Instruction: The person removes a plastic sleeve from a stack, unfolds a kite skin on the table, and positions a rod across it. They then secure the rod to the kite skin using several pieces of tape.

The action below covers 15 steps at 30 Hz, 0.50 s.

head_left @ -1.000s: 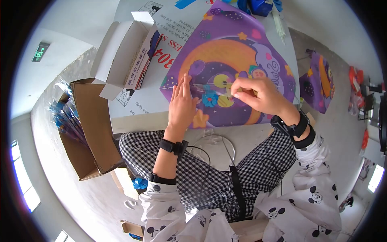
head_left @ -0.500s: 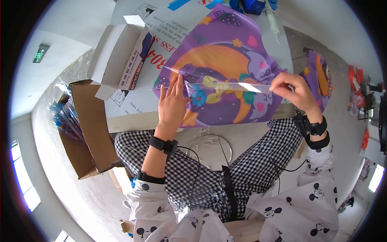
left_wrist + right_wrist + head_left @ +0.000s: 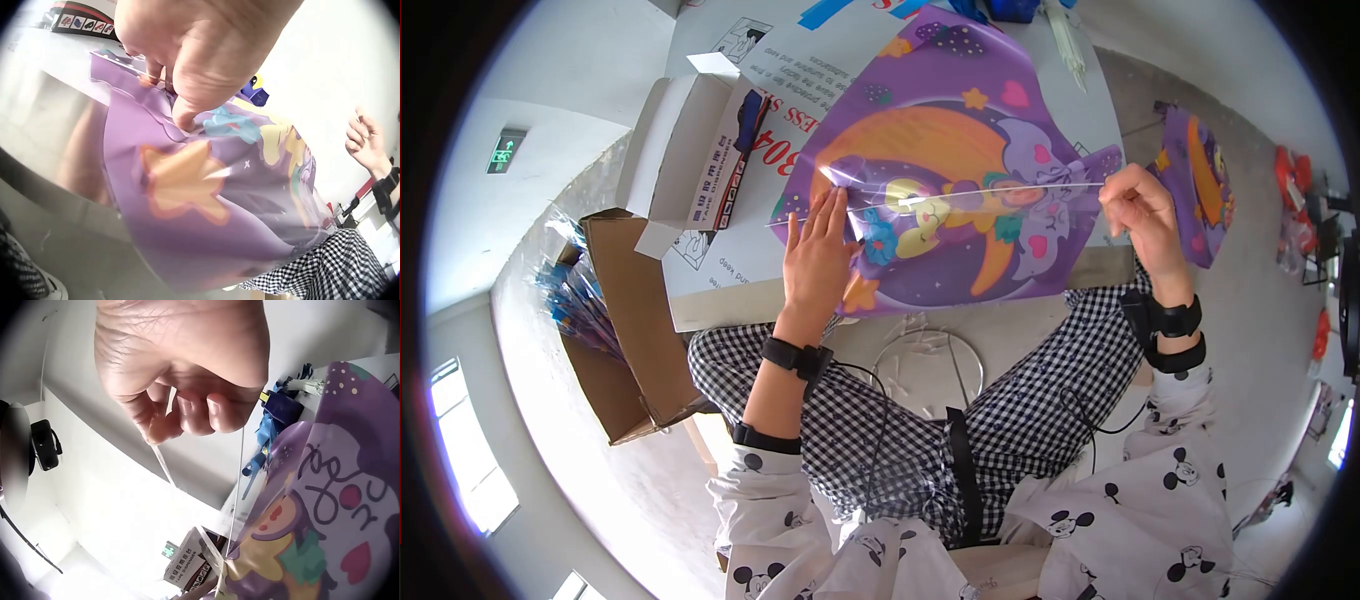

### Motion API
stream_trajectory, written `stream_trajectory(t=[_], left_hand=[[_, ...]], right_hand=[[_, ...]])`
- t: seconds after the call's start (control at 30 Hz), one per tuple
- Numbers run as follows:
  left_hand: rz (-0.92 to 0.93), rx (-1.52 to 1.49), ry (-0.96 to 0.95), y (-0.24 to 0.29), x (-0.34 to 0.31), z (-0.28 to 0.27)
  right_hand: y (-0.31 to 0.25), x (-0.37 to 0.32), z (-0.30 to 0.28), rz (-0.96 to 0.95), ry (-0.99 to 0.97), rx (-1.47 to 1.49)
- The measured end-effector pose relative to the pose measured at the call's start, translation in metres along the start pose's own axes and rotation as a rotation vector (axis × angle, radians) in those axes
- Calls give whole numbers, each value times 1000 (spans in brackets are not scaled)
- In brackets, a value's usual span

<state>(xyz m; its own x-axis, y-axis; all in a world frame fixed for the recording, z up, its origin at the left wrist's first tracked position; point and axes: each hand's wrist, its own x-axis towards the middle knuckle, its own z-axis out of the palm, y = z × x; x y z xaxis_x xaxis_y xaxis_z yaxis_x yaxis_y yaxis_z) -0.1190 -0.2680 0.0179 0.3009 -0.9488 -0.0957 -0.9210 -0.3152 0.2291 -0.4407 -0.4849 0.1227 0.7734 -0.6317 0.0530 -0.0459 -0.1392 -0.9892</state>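
Observation:
A purple printed plastic sheet with an orange moon, stars and cartoon figures lies creased over the front part of the table. My left hand presses on its left side with nearly straight fingers. Thumb and fingertips touch the film by the blue flower in the left wrist view. At the sheet's right end, my right hand pinches the end of a clear plastic strip between thumb and index finger. Taut across the sheet, the strip runs toward the left hand. The right wrist view shows the pinched strip hanging from the fingertips.
A white box labelled tape dispenser stands open at the left of the table. Blue items and a bundle of white strips lie at the back. A cardboard box of wrapped goods sits left; another purple sheet hangs right.
My right hand has moved right from the sheet's middle to its right end, drawing the clear strip out straight, then slightly up. The left hand keeps pressing on the left side.

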Motion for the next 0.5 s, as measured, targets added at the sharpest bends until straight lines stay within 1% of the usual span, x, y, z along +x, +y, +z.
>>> stream_trajectory(t=[0.07,0.17,0.27,0.37,0.5], left_hand=[[7,0,8,-1,0,2],[10,-2,19,-2,0,4],[12,0,22,-1,0,4],[3,5,10,-1,0,3],[-3,34,-5,1,1,2]], right_hand=[[3,0,0,-56,17,-2],[12,-2,-5,-85,49,45],[9,-5,-4,-69,142,-48],[-1,-8,-9,-132,282,-158],[-1,-15,-11,-145,262,-167]])
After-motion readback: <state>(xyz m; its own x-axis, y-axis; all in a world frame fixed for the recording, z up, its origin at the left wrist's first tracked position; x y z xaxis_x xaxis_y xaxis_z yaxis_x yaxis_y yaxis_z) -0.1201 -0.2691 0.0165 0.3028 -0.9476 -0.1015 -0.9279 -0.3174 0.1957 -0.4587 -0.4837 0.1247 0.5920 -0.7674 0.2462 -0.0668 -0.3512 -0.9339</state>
